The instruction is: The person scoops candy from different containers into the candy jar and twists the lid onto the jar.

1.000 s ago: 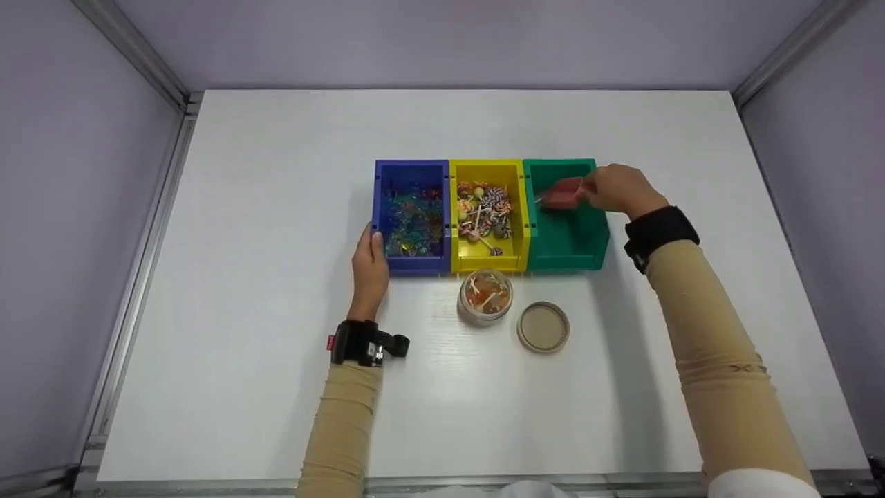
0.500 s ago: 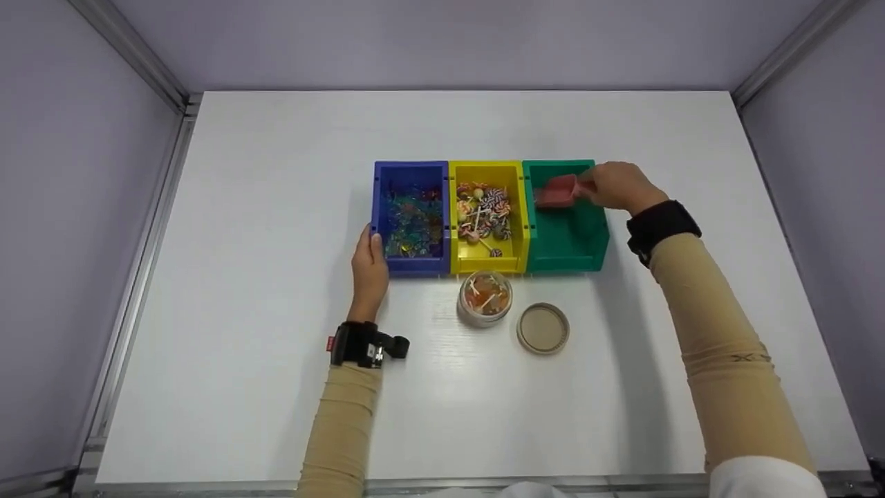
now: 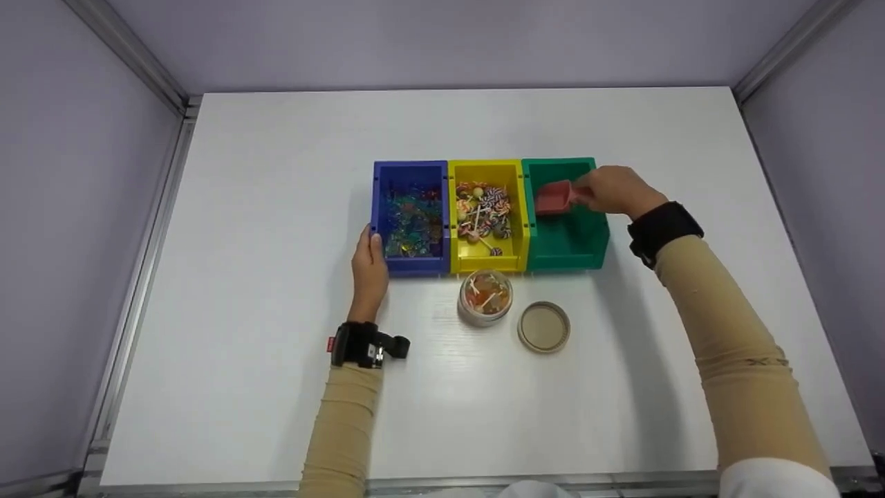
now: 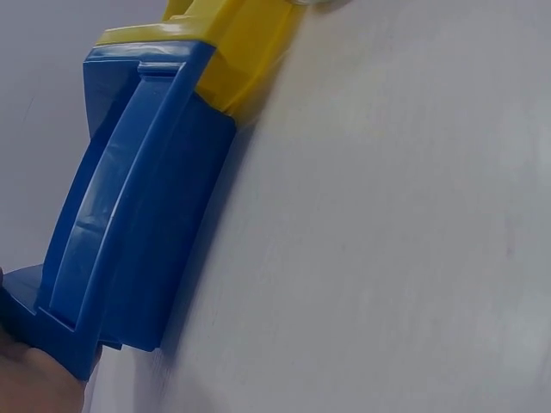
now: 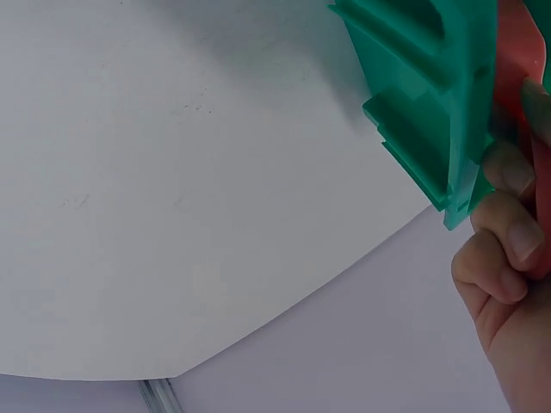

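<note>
My left hand holds the front left corner of the blue bin, thumb at the rim and fingers along the outer side. In the left wrist view only part of this hand shows, at the bin's corner. With curled fingers my right hand grips the handle of a red scoop, whose bowl is inside the green bin. What the scoop's bowl contains cannot be made out. In the right wrist view the fingers wrap the red handle beside the green wall.
Between them stands a yellow bin with several lollipops. Clear coloured pieces lie in the blue bin. In front, an uncovered glass jar holds candies and lollipops, with its lid on the white table.
The scoop has moved left inside the green bin, towards its left wall, and then slightly nearer the front. My left hand has stayed at the blue bin.
</note>
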`<move>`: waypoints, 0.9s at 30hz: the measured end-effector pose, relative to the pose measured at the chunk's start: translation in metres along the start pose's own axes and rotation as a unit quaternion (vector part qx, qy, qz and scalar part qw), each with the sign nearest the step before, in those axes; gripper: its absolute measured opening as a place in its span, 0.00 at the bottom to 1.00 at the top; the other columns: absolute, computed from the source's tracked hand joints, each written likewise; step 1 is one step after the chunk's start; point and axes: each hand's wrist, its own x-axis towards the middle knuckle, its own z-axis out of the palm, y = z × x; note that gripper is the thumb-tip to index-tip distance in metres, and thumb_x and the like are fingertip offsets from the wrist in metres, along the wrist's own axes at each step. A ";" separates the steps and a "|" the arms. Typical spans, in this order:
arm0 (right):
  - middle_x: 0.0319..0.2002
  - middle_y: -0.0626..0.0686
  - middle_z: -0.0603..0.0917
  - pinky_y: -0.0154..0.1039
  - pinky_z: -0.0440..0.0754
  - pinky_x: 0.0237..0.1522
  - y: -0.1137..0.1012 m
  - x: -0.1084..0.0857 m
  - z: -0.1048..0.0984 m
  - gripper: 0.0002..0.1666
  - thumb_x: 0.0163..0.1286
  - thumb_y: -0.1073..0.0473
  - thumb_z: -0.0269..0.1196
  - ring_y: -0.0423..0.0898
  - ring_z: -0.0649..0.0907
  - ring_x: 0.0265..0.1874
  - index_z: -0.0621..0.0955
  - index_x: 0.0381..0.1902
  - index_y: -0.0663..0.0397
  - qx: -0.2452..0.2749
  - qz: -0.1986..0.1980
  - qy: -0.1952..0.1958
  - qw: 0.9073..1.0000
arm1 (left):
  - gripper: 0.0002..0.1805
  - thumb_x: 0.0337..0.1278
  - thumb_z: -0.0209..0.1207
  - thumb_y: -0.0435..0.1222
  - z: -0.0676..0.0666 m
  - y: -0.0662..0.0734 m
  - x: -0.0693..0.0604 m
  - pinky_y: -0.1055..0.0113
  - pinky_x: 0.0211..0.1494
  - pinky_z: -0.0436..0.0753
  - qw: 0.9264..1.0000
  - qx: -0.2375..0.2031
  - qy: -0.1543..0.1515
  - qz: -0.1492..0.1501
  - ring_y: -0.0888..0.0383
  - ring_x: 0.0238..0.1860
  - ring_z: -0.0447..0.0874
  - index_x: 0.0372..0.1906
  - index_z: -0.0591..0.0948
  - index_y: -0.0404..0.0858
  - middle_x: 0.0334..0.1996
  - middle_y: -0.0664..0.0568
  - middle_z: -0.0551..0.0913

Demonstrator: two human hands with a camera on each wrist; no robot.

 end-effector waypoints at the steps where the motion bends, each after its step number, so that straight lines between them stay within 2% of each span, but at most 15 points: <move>1: 0.25 0.57 0.80 0.40 0.74 0.29 -0.001 -0.001 0.001 0.13 0.71 0.58 0.58 0.49 0.74 0.25 0.84 0.40 0.63 0.003 0.000 0.000 1.000 | 0.28 0.78 0.36 0.40 -0.001 0.000 0.000 0.53 0.80 0.59 1.000 0.000 -0.002 -0.001 0.44 0.76 0.56 0.74 0.56 0.30 0.74 0.36 0.59; 8: 0.25 0.58 0.80 0.39 0.74 0.30 -0.017 -0.011 0.013 0.16 0.72 0.57 0.57 0.49 0.74 0.25 0.83 0.39 0.66 0.041 0.029 0.018 0.999 | 0.27 0.78 0.36 0.38 -0.002 -0.002 0.000 0.52 0.79 0.59 1.000 -0.007 0.005 0.012 0.43 0.76 0.57 0.72 0.57 0.28 0.73 0.35 0.61; 13: 0.25 0.61 0.80 0.40 0.73 0.27 -0.038 -0.018 0.027 0.16 0.72 0.59 0.55 0.49 0.73 0.23 0.82 0.36 0.70 0.076 0.080 0.064 0.992 | 0.27 0.78 0.36 0.38 -0.007 -0.002 0.001 0.52 0.80 0.59 1.000 -0.005 0.012 0.004 0.43 0.76 0.57 0.73 0.57 0.28 0.73 0.34 0.60; 19: 0.26 0.64 0.81 0.40 0.74 0.25 -0.063 -0.017 0.042 0.18 0.71 0.61 0.53 0.49 0.73 0.22 0.81 0.31 0.72 0.115 0.151 0.112 0.975 | 0.27 0.78 0.36 0.38 -0.011 -0.002 0.001 0.52 0.80 0.58 1.000 0.000 0.015 0.002 0.43 0.76 0.56 0.73 0.56 0.28 0.73 0.35 0.59; 24: 0.29 0.69 0.84 0.51 0.81 0.26 -0.083 -0.011 0.049 0.20 0.70 0.62 0.51 0.54 0.80 0.24 0.80 0.25 0.72 0.116 0.216 0.164 0.955 | 0.27 0.78 0.37 0.38 -0.008 -0.002 0.000 0.52 0.80 0.59 1.000 -0.006 0.013 0.012 0.43 0.76 0.56 0.72 0.57 0.27 0.73 0.34 0.60; 27: 0.32 0.70 0.85 0.55 0.83 0.30 -0.093 -0.008 0.050 0.19 0.70 0.60 0.51 0.59 0.83 0.29 0.80 0.28 0.72 0.126 0.257 0.178 0.941 | 0.27 0.77 0.37 0.37 -0.005 -0.003 0.000 0.52 0.79 0.59 1.000 -0.011 0.010 0.014 0.42 0.76 0.57 0.72 0.57 0.27 0.73 0.34 0.60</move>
